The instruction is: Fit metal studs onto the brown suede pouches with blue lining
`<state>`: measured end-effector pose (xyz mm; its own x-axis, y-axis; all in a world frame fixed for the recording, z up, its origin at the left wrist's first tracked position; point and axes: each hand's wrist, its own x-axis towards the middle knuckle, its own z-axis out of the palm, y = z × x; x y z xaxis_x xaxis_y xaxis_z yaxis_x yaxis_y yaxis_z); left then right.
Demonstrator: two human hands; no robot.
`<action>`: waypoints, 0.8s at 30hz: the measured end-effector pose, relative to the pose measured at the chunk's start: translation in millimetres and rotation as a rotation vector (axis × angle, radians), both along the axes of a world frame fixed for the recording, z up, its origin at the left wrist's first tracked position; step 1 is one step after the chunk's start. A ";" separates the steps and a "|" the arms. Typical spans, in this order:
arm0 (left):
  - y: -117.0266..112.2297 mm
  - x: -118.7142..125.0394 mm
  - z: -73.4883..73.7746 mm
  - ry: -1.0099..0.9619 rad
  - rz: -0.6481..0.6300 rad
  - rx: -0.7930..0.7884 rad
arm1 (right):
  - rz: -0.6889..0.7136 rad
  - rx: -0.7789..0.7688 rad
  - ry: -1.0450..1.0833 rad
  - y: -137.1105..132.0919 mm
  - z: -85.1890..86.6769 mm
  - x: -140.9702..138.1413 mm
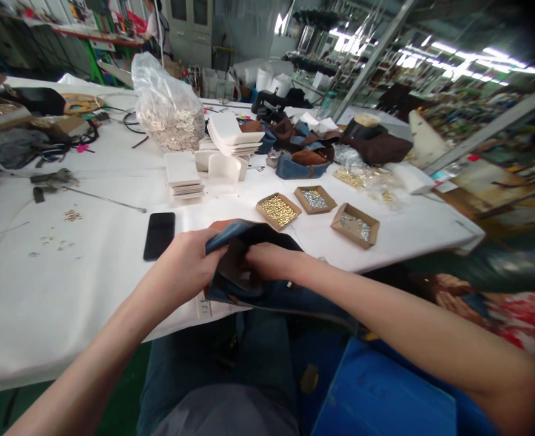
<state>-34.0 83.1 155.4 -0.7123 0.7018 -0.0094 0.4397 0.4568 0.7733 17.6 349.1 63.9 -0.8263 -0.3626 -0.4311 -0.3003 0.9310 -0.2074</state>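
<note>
A dark blue pouch point(267, 290) with a brown lining lies at the near edge of the white table point(89, 284). My left hand point(188, 263) grips its upper left rim, fingers curled over the edge. Reaching into the pouch's opening, my right hand point(271, 260) has its fingers closed inside, partly hidden by the fabric. Just beyond the pouch sit three small cardboard trays: one of gold studs point(279, 210), one of silver studs point(315, 199) and a third point(355, 225) to the right.
A black phone point(159, 235) lies left of the pouch. Stacks of white cards point(184, 175), a clear bag of small pieces point(169, 109) and several blue and brown pouches point(308, 154) sit farther back. A blue bin point(385, 393) is beside my lap.
</note>
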 end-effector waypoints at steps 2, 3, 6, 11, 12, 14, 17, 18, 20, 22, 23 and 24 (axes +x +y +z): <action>-4.3 1.2 0.1 0.003 0.009 -0.007 | -0.016 -0.040 -0.073 0.4 -6.5 0.7; -7.1 1.0 0.4 0.007 0.015 -0.008 | -0.034 -0.053 -0.096 2.1 -8.5 0.3; -14.8 -1.4 3.2 0.042 0.039 -0.033 | -0.099 -0.138 -0.152 8.5 -10.0 -2.6; -13.5 -4.6 12.5 0.108 0.054 -0.048 | -0.120 -0.138 -0.230 7.7 -4.5 -9.1; -11.1 -5.2 14.0 0.116 0.055 -0.048 | -0.113 -0.135 -0.240 6.5 -3.0 -10.3; -5.7 -7.3 16.2 0.136 0.061 -0.056 | -0.095 -0.152 -0.259 4.6 -0.2 -12.3; 0.5 -13.2 17.7 0.165 0.084 -0.075 | -0.079 -0.171 -0.288 4.3 2.3 -15.2; 1.9 -15.4 18.0 0.173 0.091 -0.077 | -0.070 -0.174 -0.299 4.8 2.8 -16.1; 4.0 -19.3 19.1 0.181 0.099 -0.077 | -0.041 -0.185 -0.314 6.7 4.1 -17.1; 6.1 -21.5 20.6 0.187 0.099 -0.082 | -0.019 -0.196 -0.309 9.5 6.6 -16.7; 7.3 -21.8 21.3 0.191 0.103 -0.092 | -0.013 -0.192 -0.293 10.8 8.3 -15.6; 8.6 -21.6 22.0 0.195 0.109 -0.107 | -0.007 -0.176 -0.271 11.9 10.0 -14.0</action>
<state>-55.6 91.8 177.4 -0.7793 0.6232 0.0650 0.5194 0.5845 0.6234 3.6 361.0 74.0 -0.6930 -0.4454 -0.5668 -0.2057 0.8758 -0.4367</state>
